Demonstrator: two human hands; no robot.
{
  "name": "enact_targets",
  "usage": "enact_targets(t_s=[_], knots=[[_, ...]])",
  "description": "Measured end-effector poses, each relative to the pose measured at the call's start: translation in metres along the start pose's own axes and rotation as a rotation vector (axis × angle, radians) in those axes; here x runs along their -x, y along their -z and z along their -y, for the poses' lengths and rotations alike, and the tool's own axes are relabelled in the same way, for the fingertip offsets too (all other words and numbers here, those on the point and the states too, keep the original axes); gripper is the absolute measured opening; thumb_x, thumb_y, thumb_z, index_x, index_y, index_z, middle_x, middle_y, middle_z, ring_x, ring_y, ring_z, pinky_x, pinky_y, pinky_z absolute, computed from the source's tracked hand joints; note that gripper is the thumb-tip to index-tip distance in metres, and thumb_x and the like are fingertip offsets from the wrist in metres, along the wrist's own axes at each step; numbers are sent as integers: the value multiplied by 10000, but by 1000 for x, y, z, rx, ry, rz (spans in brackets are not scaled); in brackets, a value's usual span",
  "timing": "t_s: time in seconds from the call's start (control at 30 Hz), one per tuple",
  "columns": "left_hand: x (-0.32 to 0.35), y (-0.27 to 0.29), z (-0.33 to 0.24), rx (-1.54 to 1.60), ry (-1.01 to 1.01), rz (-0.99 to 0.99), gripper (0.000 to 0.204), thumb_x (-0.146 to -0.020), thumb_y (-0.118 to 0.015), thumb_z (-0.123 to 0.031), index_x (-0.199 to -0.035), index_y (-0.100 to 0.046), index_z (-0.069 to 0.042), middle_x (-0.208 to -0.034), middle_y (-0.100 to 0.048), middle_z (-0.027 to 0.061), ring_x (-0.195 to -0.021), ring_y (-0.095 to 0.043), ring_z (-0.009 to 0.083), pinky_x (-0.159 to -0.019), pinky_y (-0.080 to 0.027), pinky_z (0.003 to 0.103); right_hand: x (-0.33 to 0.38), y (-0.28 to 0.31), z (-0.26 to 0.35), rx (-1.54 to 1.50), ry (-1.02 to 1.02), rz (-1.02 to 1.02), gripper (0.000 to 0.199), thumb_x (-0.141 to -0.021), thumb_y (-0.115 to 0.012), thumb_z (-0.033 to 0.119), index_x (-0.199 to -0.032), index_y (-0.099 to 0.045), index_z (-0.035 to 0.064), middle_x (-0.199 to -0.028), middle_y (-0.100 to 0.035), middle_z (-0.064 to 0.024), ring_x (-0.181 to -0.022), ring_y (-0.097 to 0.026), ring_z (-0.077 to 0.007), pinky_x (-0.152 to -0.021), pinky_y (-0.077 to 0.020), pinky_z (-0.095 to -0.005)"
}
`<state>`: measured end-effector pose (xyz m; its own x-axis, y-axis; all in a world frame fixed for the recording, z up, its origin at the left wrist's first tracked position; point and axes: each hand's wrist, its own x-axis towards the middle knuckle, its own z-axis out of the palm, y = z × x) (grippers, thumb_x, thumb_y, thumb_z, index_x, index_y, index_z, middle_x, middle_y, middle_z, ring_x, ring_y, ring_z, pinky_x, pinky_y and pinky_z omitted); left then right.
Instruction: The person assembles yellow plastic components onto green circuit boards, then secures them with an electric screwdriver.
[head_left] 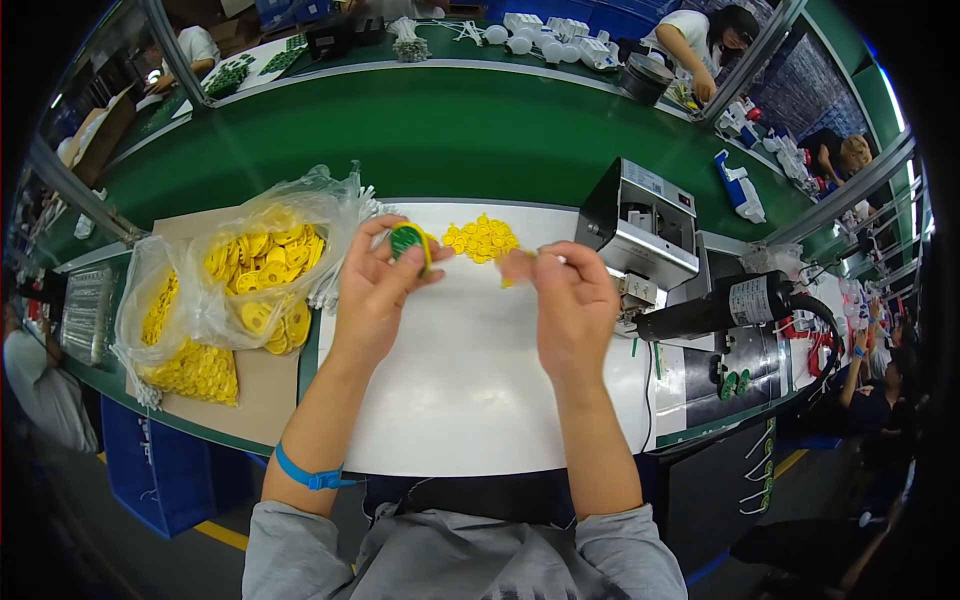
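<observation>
My left hand (pixel 375 285), a blue strap on its wrist, is closed around a round yellow plastic disc with a green circuit board (pixel 407 240) on its face. It is raised above the white work surface (pixel 450 390). Just to its right lies a small pile of yellow plastic parts (pixel 480 238). My right hand (pixel 573 300) hangs at the pile's right side with fingers curled together. Its fingertips are smeared by motion, and a bit of yellow shows below them. Whether that piece is in the fingers is unclear.
Clear bags of yellow discs (pixel 265 260) and small yellow parts (pixel 195 370) lie on cardboard at the left. A metal machine (pixel 645 225) and a black cylindrical tool (pixel 715 308) stand at the right. Beyond runs a green belt (pixel 420 130); co-workers sit across it.
</observation>
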<state>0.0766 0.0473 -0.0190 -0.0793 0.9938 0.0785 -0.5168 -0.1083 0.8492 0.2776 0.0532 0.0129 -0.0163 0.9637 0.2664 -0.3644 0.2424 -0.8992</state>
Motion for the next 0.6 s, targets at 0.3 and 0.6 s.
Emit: enact_targets(t_s=[0.3,0.6], knots=[[19,-36,67,86,294,285,409,-996,-590,19,-1347,-392,-52,-1291,-633,210,-1190,-649,275,-1043,-528,391,21,66,6,582,-117,290,240,-986,-621,34,-1208,-704,2,-874,-655,-40,-802,-622,-73,-632,-464,-211],[21,-51,91,-64,219,405,459,-990,-567,69,-1432,-465,-1,-1358,-622,179,-1210,-613,168,-1053,-490,300,31,96,-10,653,-183,181,149,-879,-753,7,-1024,-731,-20,-807,-665,-26,-676,-571,-71,-603,-449,-221]])
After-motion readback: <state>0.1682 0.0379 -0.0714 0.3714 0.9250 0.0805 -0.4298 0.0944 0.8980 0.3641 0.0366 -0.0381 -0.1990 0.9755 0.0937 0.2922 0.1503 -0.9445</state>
